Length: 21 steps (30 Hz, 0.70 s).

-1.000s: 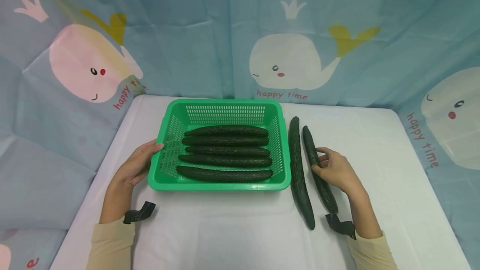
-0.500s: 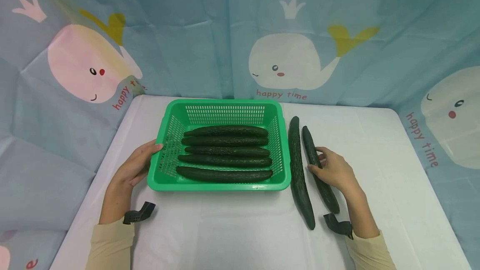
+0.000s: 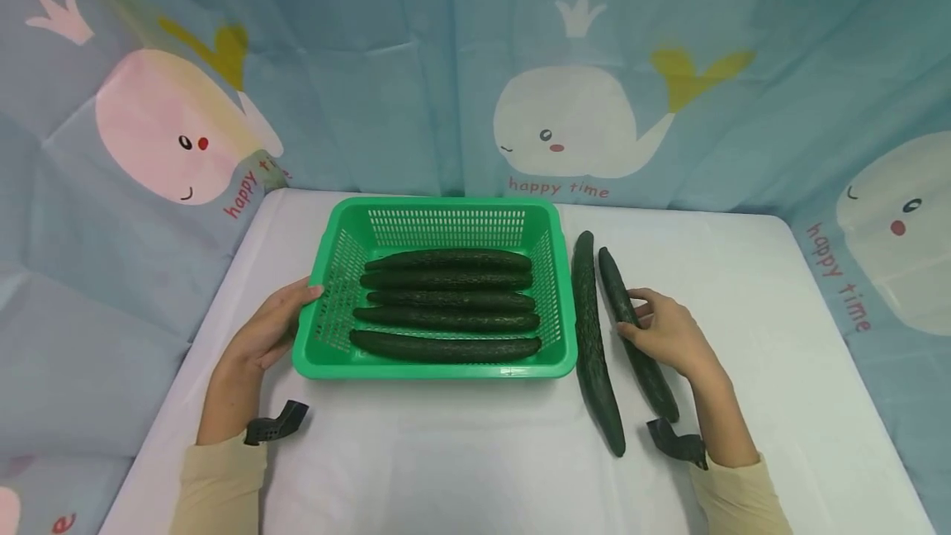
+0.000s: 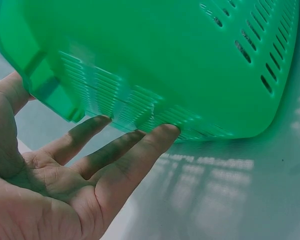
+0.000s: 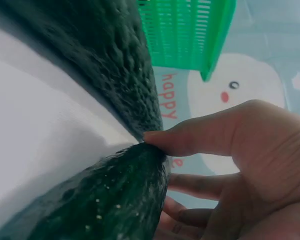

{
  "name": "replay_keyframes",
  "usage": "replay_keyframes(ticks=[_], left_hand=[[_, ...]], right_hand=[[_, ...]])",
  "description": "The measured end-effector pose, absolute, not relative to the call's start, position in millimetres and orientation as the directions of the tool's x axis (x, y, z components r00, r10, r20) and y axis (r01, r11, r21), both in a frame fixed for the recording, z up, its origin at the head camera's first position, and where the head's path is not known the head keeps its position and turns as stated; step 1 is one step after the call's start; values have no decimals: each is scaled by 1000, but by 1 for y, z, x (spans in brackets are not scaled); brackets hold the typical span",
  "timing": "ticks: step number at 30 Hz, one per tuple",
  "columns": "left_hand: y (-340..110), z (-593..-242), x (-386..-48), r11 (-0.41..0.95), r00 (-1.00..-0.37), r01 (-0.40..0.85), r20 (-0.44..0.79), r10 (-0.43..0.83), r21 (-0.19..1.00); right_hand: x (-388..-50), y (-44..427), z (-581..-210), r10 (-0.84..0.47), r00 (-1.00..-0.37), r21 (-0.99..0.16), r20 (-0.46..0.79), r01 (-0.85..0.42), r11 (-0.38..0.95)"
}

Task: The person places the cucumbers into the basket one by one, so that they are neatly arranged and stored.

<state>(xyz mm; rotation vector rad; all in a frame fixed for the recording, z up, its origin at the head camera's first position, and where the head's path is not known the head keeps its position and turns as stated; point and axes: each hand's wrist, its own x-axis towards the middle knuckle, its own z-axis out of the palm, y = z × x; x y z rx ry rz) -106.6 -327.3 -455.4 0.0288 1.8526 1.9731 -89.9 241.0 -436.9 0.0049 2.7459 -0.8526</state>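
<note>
My left hand holds the left side of a green plastic basket. In the left wrist view its fingers touch the slotted outer wall, while the thumb is partly hidden behind the rim. Several dark green cucumbers lie crosswise inside the basket, the nearest cucumber along the front. To the right of the basket, my right hand grips a cucumber around its middle, with the thumb on its left side and the fingers on its right. Another long cucumber lies between that one and the basket.
A white cloth covers the table. Behind and at both sides hangs a blue curtain printed with whales. Black wrist cameras sit at both wrists, the right camera close to the gripped cucumber's near end.
The near end of the gripped cucumber has swung slightly to the right. My right thumb has shifted a little on it. The left hand and the basket have stayed in place.
</note>
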Motion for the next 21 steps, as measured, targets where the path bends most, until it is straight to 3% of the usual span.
replay_keyframes(ticks=[21], left_hand=[[-326, -458, -105, 76, -921, -282, -292, 258, 956]], right_hand=[[-93, 261, -405, -208, -967, -592, -147, -82, 801]])
